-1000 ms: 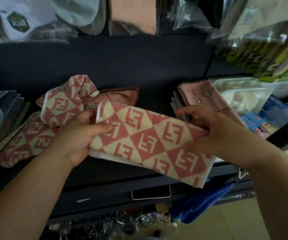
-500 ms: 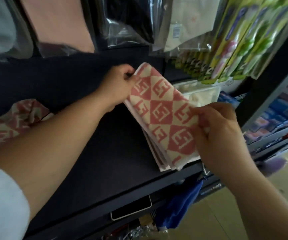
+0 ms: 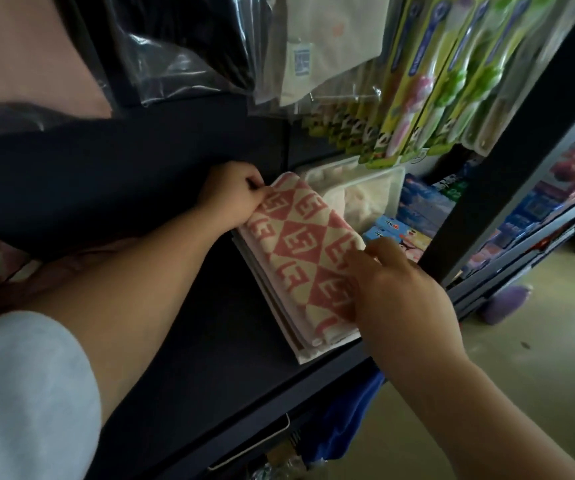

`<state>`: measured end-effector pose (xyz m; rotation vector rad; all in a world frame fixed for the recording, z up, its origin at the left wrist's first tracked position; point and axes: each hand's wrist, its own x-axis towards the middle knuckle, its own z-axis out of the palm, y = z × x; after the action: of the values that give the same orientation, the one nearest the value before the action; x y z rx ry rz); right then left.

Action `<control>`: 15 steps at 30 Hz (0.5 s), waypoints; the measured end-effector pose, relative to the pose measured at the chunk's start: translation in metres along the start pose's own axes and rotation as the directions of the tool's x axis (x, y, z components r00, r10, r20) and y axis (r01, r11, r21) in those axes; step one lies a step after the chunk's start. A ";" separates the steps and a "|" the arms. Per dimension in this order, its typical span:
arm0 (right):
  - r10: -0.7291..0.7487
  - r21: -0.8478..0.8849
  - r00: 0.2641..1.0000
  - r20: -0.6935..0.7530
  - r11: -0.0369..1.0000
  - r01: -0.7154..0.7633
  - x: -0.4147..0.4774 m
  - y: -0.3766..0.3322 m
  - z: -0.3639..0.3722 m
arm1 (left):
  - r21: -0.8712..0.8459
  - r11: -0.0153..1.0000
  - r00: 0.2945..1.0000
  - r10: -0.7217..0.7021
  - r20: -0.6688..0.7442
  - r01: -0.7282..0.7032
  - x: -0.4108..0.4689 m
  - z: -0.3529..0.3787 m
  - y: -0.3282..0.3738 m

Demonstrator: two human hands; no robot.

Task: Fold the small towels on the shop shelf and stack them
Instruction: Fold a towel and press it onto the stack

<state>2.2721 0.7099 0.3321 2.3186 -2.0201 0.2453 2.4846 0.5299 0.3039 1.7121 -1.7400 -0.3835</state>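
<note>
— Left hand (image 3: 232,197) condition?
— Fingers curled, pinching the far corner of the folded pink-and-cream towel (image 3: 299,247).
— Right hand (image 3: 396,299)?
— Curled over the towel's near right edge, holding it.
— Towel location?
— Flat on the stack of folded towels (image 3: 289,332), on the dark shelf (image 3: 209,323), near its front edge.

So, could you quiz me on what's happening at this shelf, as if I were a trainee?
1. True or false: the pink-and-cream towel lies on top of a stack of folded towels.
2. What hangs above the towel, to the right? A. toothbrush packs B. mugs C. shoes
3. Which hands grip the towel?
Key: 1 true. 2 A. 3 both: the left hand at the far end, the right hand at the near end.
</note>
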 end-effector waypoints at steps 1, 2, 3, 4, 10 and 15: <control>0.004 -0.036 1.000 0.001 0.999 -0.004 0.001 0.000 0.000 | 0.025 1.000 1.000 0.007 -0.011 -0.006 -0.002 0.001 -0.001; 0.006 -0.073 1.000 0.007 0.997 -0.006 0.003 -0.001 -0.001 | 0.043 0.999 1.000 0.013 -0.025 -0.012 -0.004 0.002 -0.002; 0.000 -0.102 1.000 -0.007 0.995 0.000 0.005 -0.002 -0.004 | 0.063 0.998 0.999 0.019 -0.036 -0.016 -0.006 0.002 -0.003; -0.011 -0.125 0.999 -0.036 0.992 0.007 0.007 -0.004 -0.007 | 0.094 0.995 0.999 0.023 -0.042 -0.019 -0.008 0.001 -0.002; -0.126 -0.301 0.991 -0.048 0.948 0.106 0.012 -0.014 -0.009 | 0.397 0.886 0.954 0.290 -0.068 -0.241 -0.017 -0.009 0.014; -0.210 -0.092 0.967 0.144 0.970 0.224 0.033 -0.022 0.001 | 0.269 0.863 0.883 0.336 0.327 -0.428 -0.027 0.002 0.027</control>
<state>2.2978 0.6805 0.3379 2.5209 -1.7602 -0.0292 2.4609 0.5578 0.3130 1.5231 -2.4102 -0.1458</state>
